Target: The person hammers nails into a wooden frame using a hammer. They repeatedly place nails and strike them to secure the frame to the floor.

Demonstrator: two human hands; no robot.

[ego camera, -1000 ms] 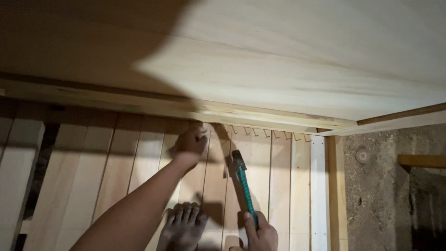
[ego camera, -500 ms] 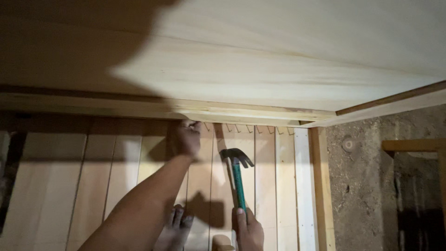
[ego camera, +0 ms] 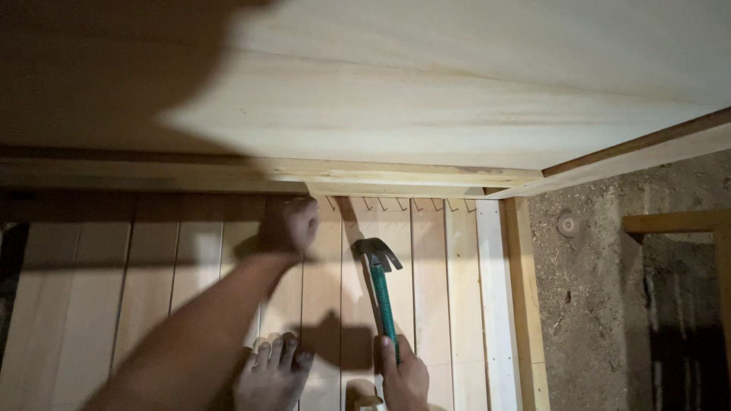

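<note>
At the lower middle of the view, the right hand [ego camera: 403, 377] is wrapped tight around the low end of a claw hammer [ego camera: 381, 293], fingers curled shut on its green grip. The shaft rises up and slightly left from the fist, and the dark steel head sits near a seam between the pale vertical boards [ego camera: 434, 304], not touching them as far as I can tell. The hammer looks head-heavy and rigid; the textured green sleeve is the sound place to hold it, low down as it is held here, where the grip is unlikely to slip.

Up and to the left, the left hand [ego camera: 289, 224] reaches along an outstretched forearm to the top of the boards, just under the horizontal wooden rail [ego camera: 381, 176]. Its fingers look bunched together against the wood, perhaps pinching something small, but blur and shadow hide whether anything is between them. To its right, a row of small bent nails [ego camera: 400, 204] pokes out along the top edge of the boards, beneath the rail.

A bare foot [ego camera: 270, 373] rests on the boards just left of the right hand. Overhead, a wide light plywood panel [ego camera: 457, 91] fills the upper frame, half in shadow. To the right stands a wooden post [ego camera: 521, 304], then a rough earthen wall [ego camera: 594, 304].
</note>
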